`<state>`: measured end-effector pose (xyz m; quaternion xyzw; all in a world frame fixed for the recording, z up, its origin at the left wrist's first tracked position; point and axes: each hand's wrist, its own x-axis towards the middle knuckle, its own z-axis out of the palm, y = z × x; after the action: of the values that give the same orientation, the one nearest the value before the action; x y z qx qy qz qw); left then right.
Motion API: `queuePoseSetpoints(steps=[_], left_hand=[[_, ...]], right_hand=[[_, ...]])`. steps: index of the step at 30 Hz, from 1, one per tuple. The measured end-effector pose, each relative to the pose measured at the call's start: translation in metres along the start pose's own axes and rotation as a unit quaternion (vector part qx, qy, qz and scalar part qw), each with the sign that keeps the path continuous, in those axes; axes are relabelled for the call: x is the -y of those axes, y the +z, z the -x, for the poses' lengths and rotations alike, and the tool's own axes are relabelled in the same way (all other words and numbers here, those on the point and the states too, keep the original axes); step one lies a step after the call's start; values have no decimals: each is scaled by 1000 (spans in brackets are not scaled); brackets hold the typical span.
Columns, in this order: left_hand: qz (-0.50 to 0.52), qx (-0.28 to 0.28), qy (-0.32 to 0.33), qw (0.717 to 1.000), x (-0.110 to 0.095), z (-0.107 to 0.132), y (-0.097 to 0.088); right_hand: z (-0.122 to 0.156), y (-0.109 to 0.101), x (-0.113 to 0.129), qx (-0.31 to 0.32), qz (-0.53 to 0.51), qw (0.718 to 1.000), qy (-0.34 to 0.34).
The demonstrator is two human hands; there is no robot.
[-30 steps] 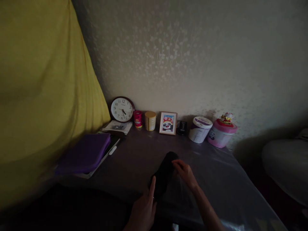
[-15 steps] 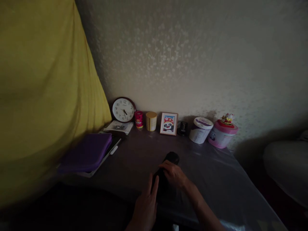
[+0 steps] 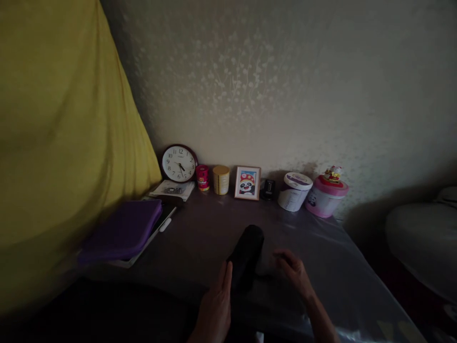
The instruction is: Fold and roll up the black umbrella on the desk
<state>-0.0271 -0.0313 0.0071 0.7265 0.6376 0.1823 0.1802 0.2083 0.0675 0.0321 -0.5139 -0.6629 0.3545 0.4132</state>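
Observation:
A long black object (image 3: 246, 255), rounded at its far end, lies on the dark table (image 3: 200, 233) in front of me. My left hand (image 3: 216, 309) rests flat at its near left side, fingers stretched out and touching it. My right hand (image 3: 293, 271) hovers just to the right of the object, fingers loosely curled, apart from it and holding nothing I can make out.
Along the wall stand a round clock (image 3: 178, 163), a red tin (image 3: 202, 177), a yellow tin (image 3: 221, 179), a panda picture frame (image 3: 247, 182), a white tub (image 3: 294, 191) and a pink tub (image 3: 325, 196). A purple case (image 3: 123, 229) lies left, beside a yellow curtain (image 3: 60, 143).
My right hand went onto the black object, then came off it to the right. The left hand stayed against its near end.

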Motion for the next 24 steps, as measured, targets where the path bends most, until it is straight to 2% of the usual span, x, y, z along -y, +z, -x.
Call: queuePoseSetpoints(steps=[3,5,9,12,14,17,19,20,21,24], left_hand=[[15,4,-10,1000,3,-1,3],[40,1,-7,999,5,-2,4],[91,-5,-24,996,9,-6,-4],[162,8,-79,984,11,-12,-15],[260,42,-133,955,12,-16,-21],[412,98,-195,885,16,-21,-25],[443,101,-222,862,19,-22,-25],[427,86,-233,870,20,-21,-23],[388,58,-232,890,21,-20,-22],[194,-36,-138,971,19,-13,-17]], right_hand=[[10,-8,-24,-52,16,998,34],[14,-9,-34,-65,28,996,50],[18,-7,-43,-64,37,995,64],[19,-8,-43,-57,38,996,64],[19,-9,-42,-57,42,996,61],[20,-9,-37,-64,48,995,59],[20,-9,-35,-68,52,994,61],[20,-8,-34,-68,54,994,61],[20,-8,-34,-68,56,994,59],[19,-7,-35,-71,61,994,53]])
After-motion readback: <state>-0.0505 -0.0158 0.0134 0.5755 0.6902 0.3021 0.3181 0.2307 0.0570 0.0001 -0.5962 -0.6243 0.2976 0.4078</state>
